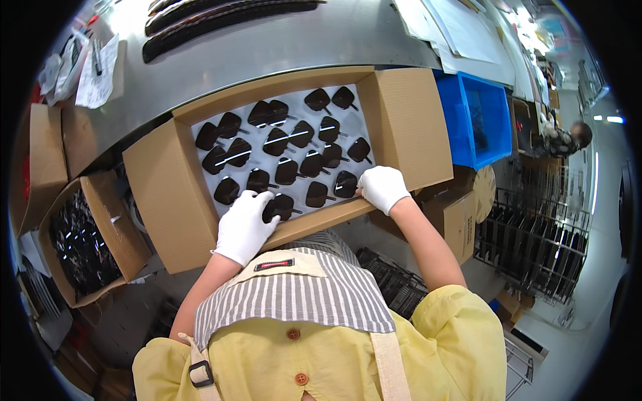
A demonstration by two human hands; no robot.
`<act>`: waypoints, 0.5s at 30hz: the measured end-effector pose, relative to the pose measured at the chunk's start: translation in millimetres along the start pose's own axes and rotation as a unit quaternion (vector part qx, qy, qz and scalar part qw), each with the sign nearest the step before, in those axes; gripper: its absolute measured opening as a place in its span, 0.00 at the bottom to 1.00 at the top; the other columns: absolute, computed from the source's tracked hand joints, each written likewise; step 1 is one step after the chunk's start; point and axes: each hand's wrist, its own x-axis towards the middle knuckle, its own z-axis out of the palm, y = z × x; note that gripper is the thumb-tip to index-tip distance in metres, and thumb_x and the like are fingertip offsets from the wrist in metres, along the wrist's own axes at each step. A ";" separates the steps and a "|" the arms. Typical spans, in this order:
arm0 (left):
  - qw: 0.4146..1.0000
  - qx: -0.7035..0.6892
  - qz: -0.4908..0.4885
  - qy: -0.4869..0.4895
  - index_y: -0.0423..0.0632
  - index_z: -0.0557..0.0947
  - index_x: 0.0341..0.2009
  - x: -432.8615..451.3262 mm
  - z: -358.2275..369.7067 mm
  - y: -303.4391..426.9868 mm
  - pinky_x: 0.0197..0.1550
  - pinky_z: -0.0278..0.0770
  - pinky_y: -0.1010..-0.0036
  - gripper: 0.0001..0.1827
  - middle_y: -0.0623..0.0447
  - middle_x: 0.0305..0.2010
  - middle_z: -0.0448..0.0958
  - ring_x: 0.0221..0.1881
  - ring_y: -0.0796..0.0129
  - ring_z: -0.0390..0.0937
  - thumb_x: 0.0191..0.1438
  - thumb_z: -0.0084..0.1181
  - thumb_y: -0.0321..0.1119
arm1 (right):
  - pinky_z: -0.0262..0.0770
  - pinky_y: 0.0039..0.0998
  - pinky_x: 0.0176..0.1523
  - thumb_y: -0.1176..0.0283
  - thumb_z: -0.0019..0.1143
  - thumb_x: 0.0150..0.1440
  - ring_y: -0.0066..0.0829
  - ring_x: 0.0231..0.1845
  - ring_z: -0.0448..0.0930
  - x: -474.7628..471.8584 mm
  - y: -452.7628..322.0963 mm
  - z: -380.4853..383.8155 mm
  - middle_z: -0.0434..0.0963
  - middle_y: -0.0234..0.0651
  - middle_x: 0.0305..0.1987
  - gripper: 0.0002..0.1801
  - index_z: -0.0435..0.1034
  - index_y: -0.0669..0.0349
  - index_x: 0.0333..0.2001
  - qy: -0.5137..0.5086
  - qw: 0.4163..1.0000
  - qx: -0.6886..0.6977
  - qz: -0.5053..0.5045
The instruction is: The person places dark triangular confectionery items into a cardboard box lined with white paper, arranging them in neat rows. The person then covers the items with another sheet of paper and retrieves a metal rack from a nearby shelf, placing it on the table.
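Note:
In front of me, an open cardboard box (321, 220) holds rows of dark tinted lenses with small stems, laid flat on a white sheet (351, 120). My left hand (247, 224), in a white glove, is at the box's near left. Its thumb and fingers are spread at the edge of one dark lens (281, 206), partly covering it. My right hand (385, 189), also gloved, is over the near right rim. Its fingers are curled together at the stem side of another lens (345, 183); the stem end is hidden by the fingertips.
A metal worktable (301, 40) is behind the box, with long dark stacked pieces (225, 25) on it. A blue plastic crate (489, 125) stands right; a carton of dark glossy pieces (85, 245) stands left. Wire racks (531, 245) and a person (562, 140) are farther right.

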 end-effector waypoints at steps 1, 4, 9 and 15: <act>0.999 0.035 -0.007 -0.011 0.52 0.79 0.46 2.7 4.3 0.4 0.43 0.79 0.63 0.21 0.46 0.42 0.75 0.44 0.54 0.78 0.46 0.67 0.39 | 0.78 0.38 0.38 0.63 0.66 0.47 0.43 0.33 0.83 -1.5 4.0 -2.2 0.82 0.45 0.28 0.09 0.81 0.57 0.25 0.002 1.000 -0.003 0.022; 0.993 0.113 -0.005 -0.025 0.52 0.80 0.41 14.7 13.3 -1.8 0.40 0.79 0.61 0.19 0.47 0.38 0.74 0.40 0.54 0.77 0.43 0.69 0.37 | 0.80 0.38 0.40 0.70 0.60 0.51 0.42 0.36 0.84 -1.9 7.3 -7.0 0.83 0.44 0.31 0.06 0.81 0.58 0.29 0.000 0.995 -0.067 0.073; 0.990 0.132 0.031 -0.040 0.51 0.82 0.35 28.9 24.4 3.0 0.38 0.79 0.62 0.14 0.47 0.36 0.75 0.38 0.54 0.78 0.42 0.70 0.36 | 0.81 0.37 0.43 0.74 0.53 0.54 0.42 0.42 0.84 6.6 3.8 -14.5 0.83 0.44 0.37 0.09 0.81 0.59 0.34 -0.034 0.989 -0.063 0.126; 0.988 0.137 0.069 -0.011 0.50 0.82 0.32 33.3 29.5 4.4 0.37 0.79 0.62 0.12 0.47 0.34 0.74 0.36 0.54 0.79 0.43 0.69 0.36 | 0.80 0.39 0.44 0.74 0.51 0.55 0.43 0.42 0.84 11.8 9.7 -17.3 0.83 0.46 0.38 0.10 0.80 0.60 0.35 -0.066 0.991 -0.066 0.097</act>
